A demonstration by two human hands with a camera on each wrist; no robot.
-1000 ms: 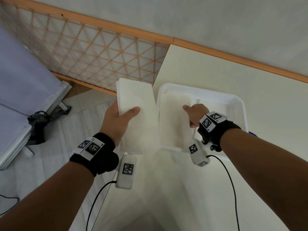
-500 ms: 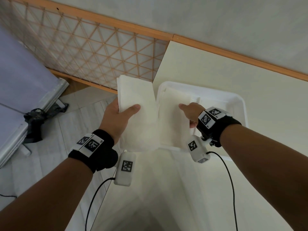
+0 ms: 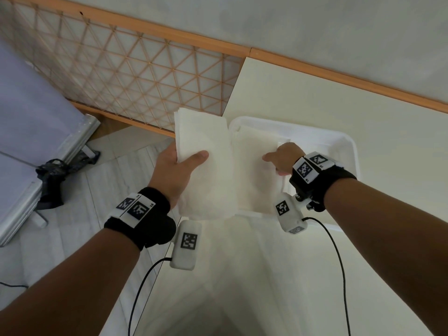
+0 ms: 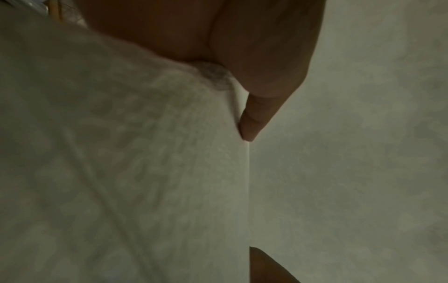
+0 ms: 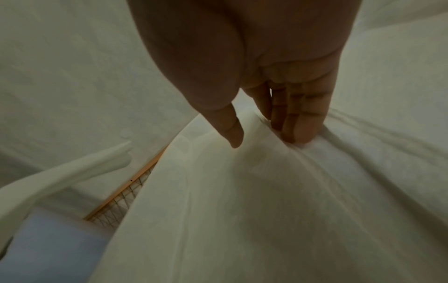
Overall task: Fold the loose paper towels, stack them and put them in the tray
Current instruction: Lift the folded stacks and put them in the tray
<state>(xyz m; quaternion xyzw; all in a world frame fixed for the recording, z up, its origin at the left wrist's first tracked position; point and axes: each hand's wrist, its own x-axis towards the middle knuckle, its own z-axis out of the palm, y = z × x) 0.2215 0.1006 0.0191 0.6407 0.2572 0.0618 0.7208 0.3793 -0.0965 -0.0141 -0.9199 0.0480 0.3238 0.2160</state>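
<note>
Two lots of folded white paper towels are in play. One thick stack of folded white paper towels (image 3: 203,166) is held by the left hand (image 3: 173,169), thumb on top and the other fingers hidden beneath, hanging just beside the left rim of the shallow white plastic tray (image 3: 349,144) and partly out past the edge of the pale tabletop (image 3: 303,88), over the floor. The second folded towel (image 3: 252,166) already lies inside the tray, with the right hand (image 3: 284,158) on it; the right wrist view shows its fingers (image 5: 298,122) straight and pressing down, bunching the sheet into creases.

Main risk, as I judge it: the left stack is pinched only near one end, so its free layers could fan apart or slip to the floor while crossing the rim. The stack's lower edge might also catch the tray wall and unfold. Pressing harder with the right hand could crumple the lower towel, leaving an uneven bed.
</note>
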